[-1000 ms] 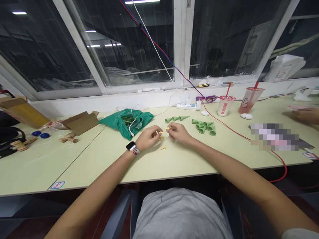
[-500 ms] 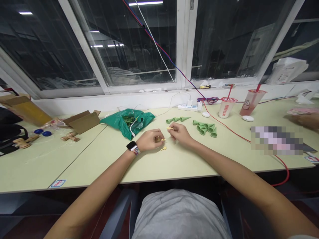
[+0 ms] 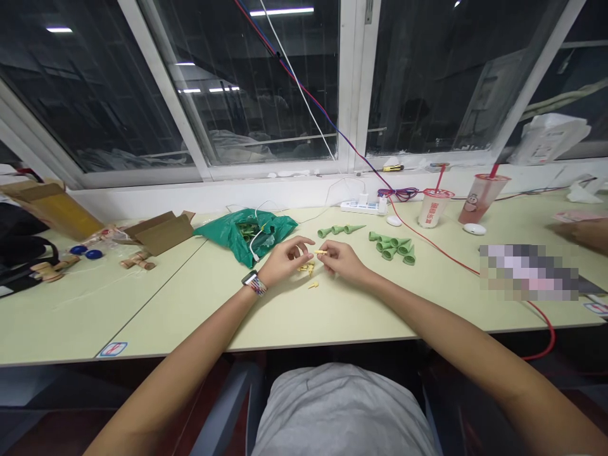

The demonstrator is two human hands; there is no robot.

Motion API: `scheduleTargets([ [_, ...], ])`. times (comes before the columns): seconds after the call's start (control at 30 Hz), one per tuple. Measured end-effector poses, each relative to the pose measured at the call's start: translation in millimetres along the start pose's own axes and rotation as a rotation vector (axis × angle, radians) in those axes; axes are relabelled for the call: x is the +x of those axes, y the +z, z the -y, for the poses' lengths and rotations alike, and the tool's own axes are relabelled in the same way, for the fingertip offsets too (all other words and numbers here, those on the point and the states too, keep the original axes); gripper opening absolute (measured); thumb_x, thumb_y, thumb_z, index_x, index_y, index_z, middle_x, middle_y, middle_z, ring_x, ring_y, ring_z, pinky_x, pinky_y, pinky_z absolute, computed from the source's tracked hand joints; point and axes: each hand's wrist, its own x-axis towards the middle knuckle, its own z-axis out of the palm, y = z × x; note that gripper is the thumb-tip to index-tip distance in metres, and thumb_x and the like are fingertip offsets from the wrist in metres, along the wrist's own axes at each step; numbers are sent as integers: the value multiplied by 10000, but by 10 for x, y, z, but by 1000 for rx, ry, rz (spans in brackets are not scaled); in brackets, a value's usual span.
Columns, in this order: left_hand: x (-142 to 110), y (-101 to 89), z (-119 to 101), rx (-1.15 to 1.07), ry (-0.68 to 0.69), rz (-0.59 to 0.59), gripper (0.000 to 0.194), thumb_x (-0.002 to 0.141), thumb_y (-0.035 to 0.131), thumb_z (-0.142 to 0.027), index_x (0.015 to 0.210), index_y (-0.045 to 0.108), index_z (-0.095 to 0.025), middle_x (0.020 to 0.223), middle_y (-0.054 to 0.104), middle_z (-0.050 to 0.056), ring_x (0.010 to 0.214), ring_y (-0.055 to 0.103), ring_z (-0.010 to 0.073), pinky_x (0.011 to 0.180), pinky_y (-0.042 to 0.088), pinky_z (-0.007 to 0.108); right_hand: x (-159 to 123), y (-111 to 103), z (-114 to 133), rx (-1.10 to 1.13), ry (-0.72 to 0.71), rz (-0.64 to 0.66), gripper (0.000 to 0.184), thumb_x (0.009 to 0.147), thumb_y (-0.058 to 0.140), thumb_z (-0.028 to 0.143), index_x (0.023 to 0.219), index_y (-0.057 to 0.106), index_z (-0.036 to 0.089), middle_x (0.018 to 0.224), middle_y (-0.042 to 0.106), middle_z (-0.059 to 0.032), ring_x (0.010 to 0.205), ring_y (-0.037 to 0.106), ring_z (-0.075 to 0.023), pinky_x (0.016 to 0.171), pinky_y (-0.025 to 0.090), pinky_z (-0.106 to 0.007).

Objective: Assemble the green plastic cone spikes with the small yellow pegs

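Note:
A small yellow stick-like piece (image 3: 320, 252) is pinched between the thumb and fingers of my right hand (image 3: 342, 259), just above the table. Close by on the left, my left hand (image 3: 285, 261) has its thumb and forefinger apart, with no piece visible between them. Several yellow pieces (image 3: 310, 268) lie under and beside the left fingertips, partly hidden by them. One loose yellow piece (image 3: 313, 285) rests nearer the table's front edge. Behind my right hand, green cone-shaped pieces (image 3: 338, 230) lie in a short row, and a cluster of green cones (image 3: 393, 245) sits to the right.
A green plastic bag (image 3: 223, 232) with a white cable stands behind my left hand. Wooden pieces (image 3: 137, 261) and a cardboard box (image 3: 164, 234) lie left. At right are two drink cups (image 3: 434, 208), a red cable (image 3: 439, 251) and another person's hand (image 3: 586, 233).
My left hand has lifted and spread its fingers, uncovering more yellow pieces on the table. My right hand has shifted slightly down with its yellow piece, which now sits nearer the left fingertips.

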Motion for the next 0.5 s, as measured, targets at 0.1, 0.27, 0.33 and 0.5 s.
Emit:
scheduleTargets([
  [0.1, -4, 37, -4, -39, -23, 2, 345, 891, 725, -507, 988, 739, -176, 842, 656, 20, 576, 445, 91, 521, 345, 244, -33, 32, 6, -111, -63, -3, 234, 907, 658, 437, 879, 635, 205, 555, 548, 59, 501, 501, -122, 545, 382, -253],
  [0.27, -27, 122, 27, -96, -61, 53, 368, 862, 756, -527, 915, 685, -169, 623, 529, -39, 531, 413, 91, 495, 295, 231, -55, 55, -1, -221, -130, -23, 258, 921, 642, 437, 829, 650, 195, 591, 520, 51, 560, 451, -118, 573, 346, -258],
  [0.33, -19, 117, 30, -84, -59, 50, 372, 862, 754, -532, 889, 666, -171, 610, 512, -42, 530, 420, 92, 496, 299, 229, -51, 52, -2, -221, -136, -19, 227, 917, 641, 419, 854, 662, 202, 600, 519, 51, 565, 451, -123, 578, 350, -262],
  [0.5, 44, -109, 73, -60, -61, -180, 374, 886, 703, -552, 892, 614, -188, 751, 621, 4, 583, 547, 116, 530, 417, 238, -50, 34, 26, -147, -85, -24, 367, 876, 658, 338, 1226, 652, 226, 636, 561, 70, 561, 503, -134, 611, 407, -268],
])
